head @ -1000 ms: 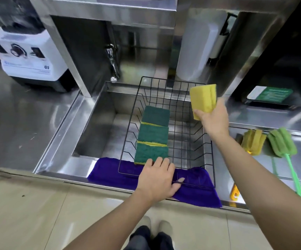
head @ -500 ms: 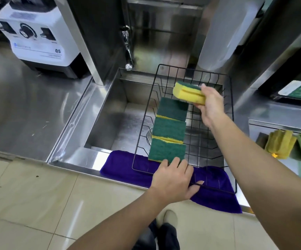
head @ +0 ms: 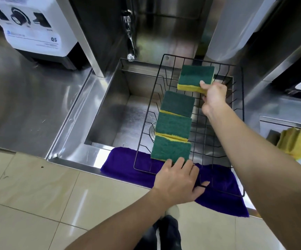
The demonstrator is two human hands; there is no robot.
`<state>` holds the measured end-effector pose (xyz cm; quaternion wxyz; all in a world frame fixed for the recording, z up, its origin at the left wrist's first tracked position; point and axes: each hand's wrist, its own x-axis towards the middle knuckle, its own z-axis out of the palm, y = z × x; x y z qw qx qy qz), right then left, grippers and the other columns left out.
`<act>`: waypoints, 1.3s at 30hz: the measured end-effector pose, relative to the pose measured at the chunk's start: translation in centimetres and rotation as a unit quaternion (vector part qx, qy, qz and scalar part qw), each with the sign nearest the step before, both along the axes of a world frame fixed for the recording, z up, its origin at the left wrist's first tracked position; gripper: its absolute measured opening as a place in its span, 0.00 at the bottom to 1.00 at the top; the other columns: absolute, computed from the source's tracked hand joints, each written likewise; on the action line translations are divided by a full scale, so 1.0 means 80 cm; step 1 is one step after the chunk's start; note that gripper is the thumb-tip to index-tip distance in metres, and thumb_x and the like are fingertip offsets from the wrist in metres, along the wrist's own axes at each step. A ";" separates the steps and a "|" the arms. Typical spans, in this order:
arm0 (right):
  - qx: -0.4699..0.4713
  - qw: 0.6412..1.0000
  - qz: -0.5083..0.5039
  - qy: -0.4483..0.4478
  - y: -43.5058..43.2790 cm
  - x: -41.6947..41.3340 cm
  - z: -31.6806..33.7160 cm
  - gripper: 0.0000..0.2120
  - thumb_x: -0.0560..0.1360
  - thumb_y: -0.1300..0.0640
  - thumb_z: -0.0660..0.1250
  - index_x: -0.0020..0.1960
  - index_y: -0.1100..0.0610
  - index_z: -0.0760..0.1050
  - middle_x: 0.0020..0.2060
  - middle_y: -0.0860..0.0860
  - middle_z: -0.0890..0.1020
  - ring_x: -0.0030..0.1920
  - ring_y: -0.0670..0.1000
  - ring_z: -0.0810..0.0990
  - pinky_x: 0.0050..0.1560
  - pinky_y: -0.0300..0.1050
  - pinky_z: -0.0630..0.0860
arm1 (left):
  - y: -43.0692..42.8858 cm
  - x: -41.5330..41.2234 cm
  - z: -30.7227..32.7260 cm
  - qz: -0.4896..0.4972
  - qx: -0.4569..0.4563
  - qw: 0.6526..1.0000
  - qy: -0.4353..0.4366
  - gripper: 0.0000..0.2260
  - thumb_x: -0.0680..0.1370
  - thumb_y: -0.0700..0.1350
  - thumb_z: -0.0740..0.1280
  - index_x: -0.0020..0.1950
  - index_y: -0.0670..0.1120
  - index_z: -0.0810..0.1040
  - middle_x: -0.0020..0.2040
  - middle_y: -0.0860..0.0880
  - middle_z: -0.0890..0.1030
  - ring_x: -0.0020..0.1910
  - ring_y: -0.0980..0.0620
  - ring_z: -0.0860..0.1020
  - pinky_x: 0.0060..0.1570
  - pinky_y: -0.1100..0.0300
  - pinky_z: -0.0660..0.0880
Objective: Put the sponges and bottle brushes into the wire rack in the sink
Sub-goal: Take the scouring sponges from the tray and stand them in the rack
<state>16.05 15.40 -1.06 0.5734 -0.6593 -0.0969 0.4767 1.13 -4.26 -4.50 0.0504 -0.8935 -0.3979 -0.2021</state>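
A black wire rack [head: 239,112] sits in the steel sink [head: 110,109], its front edge on a purple cloth [head: 124,165]. Three green-and-yellow sponges [head: 173,124] stand in a row along the rack's left side. My right hand [head: 213,98] holds a fourth sponge [head: 195,77], green face up, above the rack's far end, just behind the row. My left hand [head: 177,179] grips the rack's front wire, fingertips against the nearest sponge. A yellow brush head [head: 293,142] lies at the right edge; the green brush is almost out of view.
A faucet [head: 129,40] hangs over the sink's back left corner. A white blender base [head: 32,27] stands on the left counter. A translucent white container [head: 234,27] stands behind the rack. Tiled floor lies below the counter edge.
My right hand has carried the sponge down and leftward from above the rack's right side, turning it from yellow face to green face up. The left hand has stayed on the rack's front.
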 end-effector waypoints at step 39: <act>-0.020 0.892 0.138 -0.430 -0.095 0.085 0.034 0.11 0.75 0.60 0.61 0.55 0.61 0.76 0.45 0.55 0.79 0.46 0.53 0.76 0.54 0.50 0.75 | -0.002 0.011 0.026 -0.046 -0.064 0.991 0.107 0.25 0.72 0.67 0.58 0.44 0.45 0.76 0.38 0.48 0.79 0.38 0.46 0.74 0.42 0.53 0.73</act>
